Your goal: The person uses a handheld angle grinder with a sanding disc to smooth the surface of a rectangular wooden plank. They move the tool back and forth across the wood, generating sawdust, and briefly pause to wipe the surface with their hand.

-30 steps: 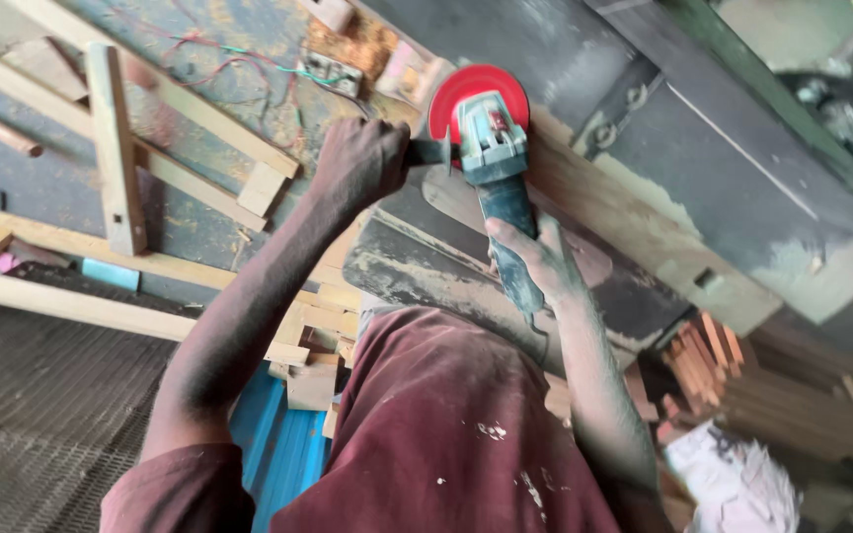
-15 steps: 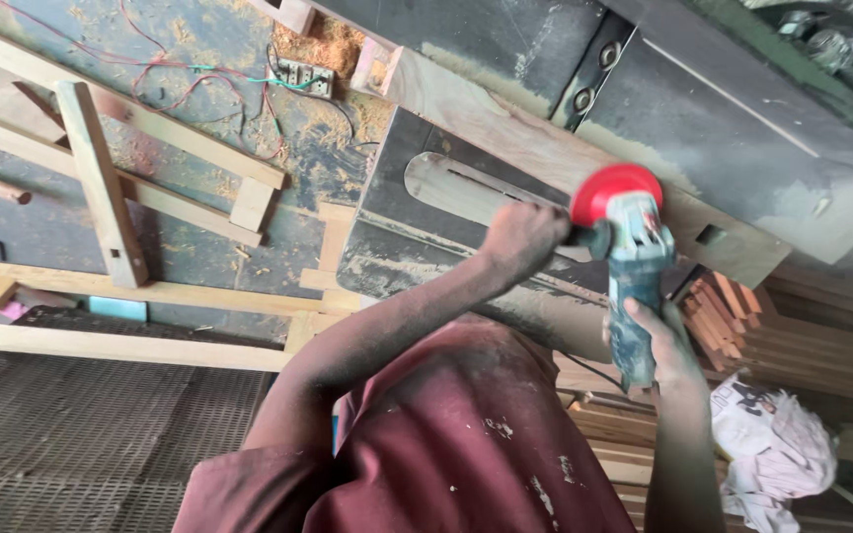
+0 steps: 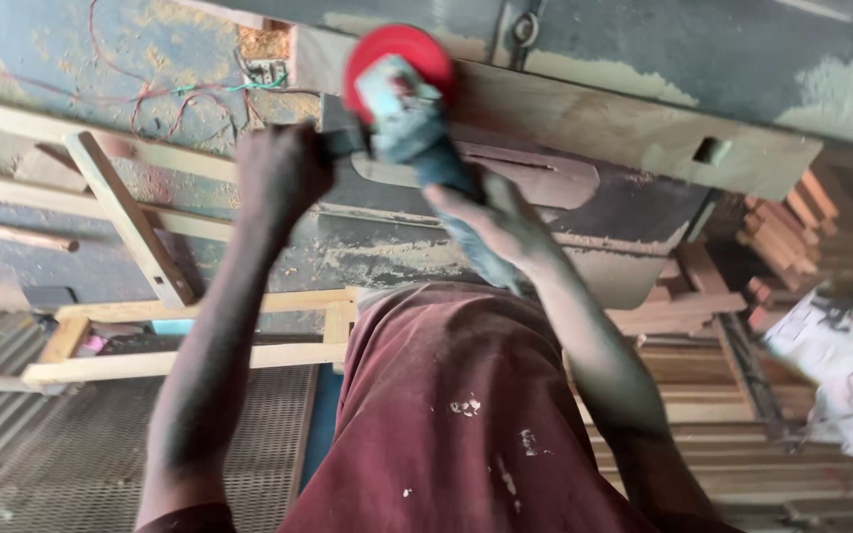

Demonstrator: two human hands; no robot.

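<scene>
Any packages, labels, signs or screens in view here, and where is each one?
Crumpled white printed paper or bag: far right, on the stacked wooden slats; print blurred.
Pale label patch on the green-grey angle grinder: top centre, beside the red disc; blurred.
No signs or screens.

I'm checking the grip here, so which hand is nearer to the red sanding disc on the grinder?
Left. The left hand grips the side handle just beside the red sanding disc. The right hand holds the grinder body farther back, below the disc and toward the person.
</scene>
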